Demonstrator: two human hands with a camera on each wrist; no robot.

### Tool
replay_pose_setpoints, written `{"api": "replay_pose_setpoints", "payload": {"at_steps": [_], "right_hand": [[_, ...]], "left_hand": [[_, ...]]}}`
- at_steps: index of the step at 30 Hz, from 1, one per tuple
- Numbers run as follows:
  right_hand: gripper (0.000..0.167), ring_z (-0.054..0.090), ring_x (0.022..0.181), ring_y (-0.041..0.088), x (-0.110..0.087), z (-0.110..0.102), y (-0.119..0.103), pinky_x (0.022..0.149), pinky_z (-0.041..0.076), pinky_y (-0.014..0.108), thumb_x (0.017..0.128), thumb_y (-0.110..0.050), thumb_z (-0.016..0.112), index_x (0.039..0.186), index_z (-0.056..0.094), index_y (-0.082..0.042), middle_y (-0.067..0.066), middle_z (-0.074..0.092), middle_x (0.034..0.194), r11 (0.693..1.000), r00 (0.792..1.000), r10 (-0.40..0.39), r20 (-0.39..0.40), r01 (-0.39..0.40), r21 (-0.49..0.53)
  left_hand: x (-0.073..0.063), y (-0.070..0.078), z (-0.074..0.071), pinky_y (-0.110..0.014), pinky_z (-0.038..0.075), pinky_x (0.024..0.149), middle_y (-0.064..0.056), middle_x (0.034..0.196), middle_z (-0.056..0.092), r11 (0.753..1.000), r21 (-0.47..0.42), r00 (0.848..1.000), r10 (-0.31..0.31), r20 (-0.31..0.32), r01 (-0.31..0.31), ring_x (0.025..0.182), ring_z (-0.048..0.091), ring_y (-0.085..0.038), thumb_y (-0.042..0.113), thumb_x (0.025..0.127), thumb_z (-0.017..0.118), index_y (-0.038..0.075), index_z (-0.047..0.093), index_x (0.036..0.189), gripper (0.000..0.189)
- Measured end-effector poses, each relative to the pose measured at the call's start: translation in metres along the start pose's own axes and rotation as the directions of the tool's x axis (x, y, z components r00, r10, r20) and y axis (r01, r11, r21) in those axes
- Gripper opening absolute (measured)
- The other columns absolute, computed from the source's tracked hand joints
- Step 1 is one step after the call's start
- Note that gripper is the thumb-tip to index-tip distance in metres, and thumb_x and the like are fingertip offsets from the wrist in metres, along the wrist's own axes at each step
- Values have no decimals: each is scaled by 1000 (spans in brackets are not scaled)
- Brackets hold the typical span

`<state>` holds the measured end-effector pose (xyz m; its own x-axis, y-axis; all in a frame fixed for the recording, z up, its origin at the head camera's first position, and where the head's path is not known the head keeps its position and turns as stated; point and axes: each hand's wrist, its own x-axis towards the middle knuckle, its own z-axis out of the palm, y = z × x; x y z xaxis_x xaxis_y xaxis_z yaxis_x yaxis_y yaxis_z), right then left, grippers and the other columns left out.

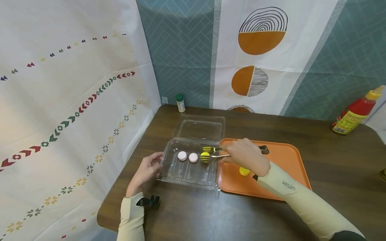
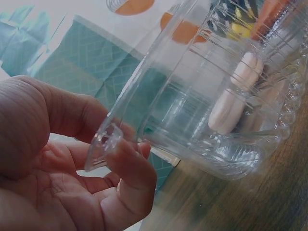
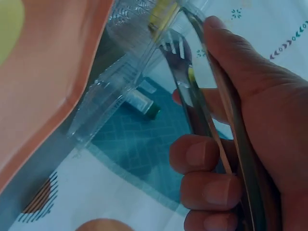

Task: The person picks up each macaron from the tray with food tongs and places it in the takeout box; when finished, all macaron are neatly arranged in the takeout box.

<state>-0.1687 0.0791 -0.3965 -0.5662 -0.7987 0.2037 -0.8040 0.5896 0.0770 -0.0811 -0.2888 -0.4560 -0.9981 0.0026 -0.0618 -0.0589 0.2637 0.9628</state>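
Note:
My left hand (image 1: pixel 147 170) pinches the rim of a clear plastic container (image 1: pixel 188 180), thumb on one side and fingers on the other in the left wrist view. Inside lie two pale pink macarons (image 1: pixel 182 156) and, to their right, a yellow macaron (image 1: pixel 205 154). My right hand (image 1: pixel 245 154) grips metal tongs (image 1: pixel 221 156) with fork-like ends. Their arms stand apart; one end is over the yellow macaron, the other lies farther back. Another yellow macaron (image 1: pixel 244 171) sits on the orange tray (image 1: pixel 286 167), below my right hand.
The container's clear lid (image 1: pixel 200 129) lies folded back behind it. A green-capped shaker (image 1: pixel 180 103) stands at the back left near the wall. Far to the right is a red squeeze bottle (image 1: pixel 356 112) with a yellow top. A patterned cloth (image 1: pixel 75 134) hangs along the table's left side.

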Motion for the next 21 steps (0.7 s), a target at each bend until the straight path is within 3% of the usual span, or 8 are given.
{"api": "replay_pose_setpoints", "payload": {"at_steps": [8, 14, 21], "right_hand": [[38, 32, 41, 7, 11, 0, -3, 41, 19, 22, 73, -48, 86, 74, 63, -17, -9, 33, 53, 999, 999, -22, 22, 23, -24], [44, 31, 41, 7, 17, 2, -5, 41, 21, 23, 73, -49, 87, 68, 56, -18, -9, 27, 54, 998, 999, -34, 22, 35, -52], [46, 34, 43, 6, 18, 2, -9, 42, 31, 22, 71, -48, 88, 64, 53, -18, -9, 33, 54, 1000, 999, -15, 48, 17, -26]], "left_hand": [[1, -1, 1, -24, 46, 51, -30, 113, 54, 1000, 5, 1000, 3, 16, -3, 61, 49, -15, -15, 84, 48, -16, 49, 137, 53], [0, 0, -1, -24, 46, 50, -29, 112, 54, 1000, 9, 1000, -5, 4, 5, 61, 49, -15, -16, 84, 48, -16, 49, 136, 52], [-1, -2, 0, -24, 45, 50, -29, 111, 54, 1000, -1, 1000, -4, 3, 4, 59, 49, -14, -16, 84, 49, -16, 49, 136, 52]]}}
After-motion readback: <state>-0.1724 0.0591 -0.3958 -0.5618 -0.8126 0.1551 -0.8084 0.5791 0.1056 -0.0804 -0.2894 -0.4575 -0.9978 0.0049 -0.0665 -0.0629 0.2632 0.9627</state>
